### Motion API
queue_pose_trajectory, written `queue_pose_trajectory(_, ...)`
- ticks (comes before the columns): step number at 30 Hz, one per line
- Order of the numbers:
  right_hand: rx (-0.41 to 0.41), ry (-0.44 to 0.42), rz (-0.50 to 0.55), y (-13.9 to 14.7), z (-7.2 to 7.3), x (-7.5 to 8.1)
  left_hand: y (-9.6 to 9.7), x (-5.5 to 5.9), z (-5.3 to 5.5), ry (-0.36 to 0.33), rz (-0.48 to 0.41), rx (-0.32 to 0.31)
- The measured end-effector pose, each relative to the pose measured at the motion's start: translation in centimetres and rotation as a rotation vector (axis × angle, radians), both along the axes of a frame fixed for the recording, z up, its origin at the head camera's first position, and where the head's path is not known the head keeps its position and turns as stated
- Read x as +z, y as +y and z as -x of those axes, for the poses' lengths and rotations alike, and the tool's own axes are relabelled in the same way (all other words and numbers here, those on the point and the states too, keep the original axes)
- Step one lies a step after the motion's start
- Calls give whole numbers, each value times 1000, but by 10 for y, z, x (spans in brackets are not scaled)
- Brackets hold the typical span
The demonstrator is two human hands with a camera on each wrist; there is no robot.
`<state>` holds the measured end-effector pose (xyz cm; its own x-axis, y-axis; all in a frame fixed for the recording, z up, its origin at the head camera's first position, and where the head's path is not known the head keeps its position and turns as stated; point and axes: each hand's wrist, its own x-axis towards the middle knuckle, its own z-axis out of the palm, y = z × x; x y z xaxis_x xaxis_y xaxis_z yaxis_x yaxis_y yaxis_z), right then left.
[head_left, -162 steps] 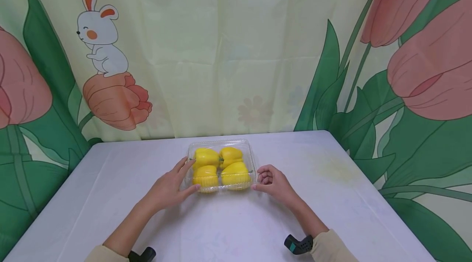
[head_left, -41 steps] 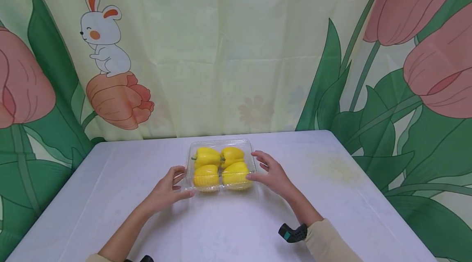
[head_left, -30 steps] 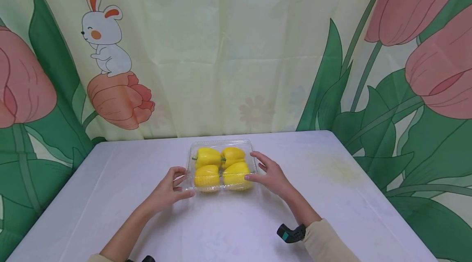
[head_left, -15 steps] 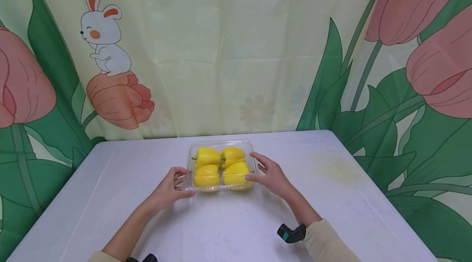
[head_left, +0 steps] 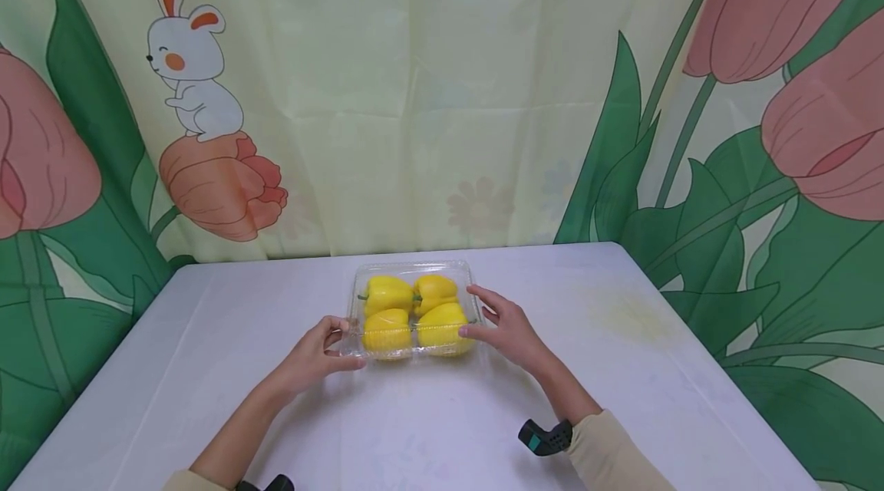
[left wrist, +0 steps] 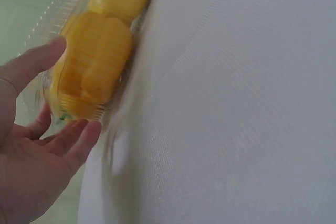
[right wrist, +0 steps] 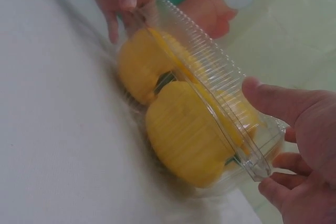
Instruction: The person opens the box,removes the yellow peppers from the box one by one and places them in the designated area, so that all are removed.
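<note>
- Left hand [head_left: 311,359]: thumb and fingers grip the left side of a clear clamshell container [head_left: 414,268].
- Right hand [head_left: 507,330]: thumb and bent fingers grip its right side.
- Container: just below frame centre, enclosing four yellow bell peppers [head_left: 443,326].

A white cloth-covered table [head_left: 414,430] spans the lower part of the head view, its far corners rounded. Just below the frame's centre, a clear, ribbed, rectangular plastic container [head_left: 413,268] sits on it; a faint yellowish stain [head_left: 631,314] marks the right.
</note>
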<state>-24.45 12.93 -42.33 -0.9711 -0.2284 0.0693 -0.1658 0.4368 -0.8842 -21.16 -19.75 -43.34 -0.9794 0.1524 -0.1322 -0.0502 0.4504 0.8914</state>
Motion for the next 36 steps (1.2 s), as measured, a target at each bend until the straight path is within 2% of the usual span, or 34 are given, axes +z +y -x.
queue_pose_trajectory(7, 3, 11, 1, 0, 0, -2, -4, -1, 1, 19, -5, -31)
queue_pose_trajectory(14, 3, 18, -5, 0, -1, -2, -4, -4, 3, 6, -12, -13)
queue_pose_trajectory(18, -6, 19, -13, 0, -1, -1, -5, -4, 3, 18, 0, -25)
queue_pose_trajectory(29, -15, 10, -31, 0, -1, 1, -5, 1, 1, 89, 5, -88)
queue_pose_trajectory(36, 4, 1, -12, 1, -2, 1, -7, 3, 0, 73, -3, -105)
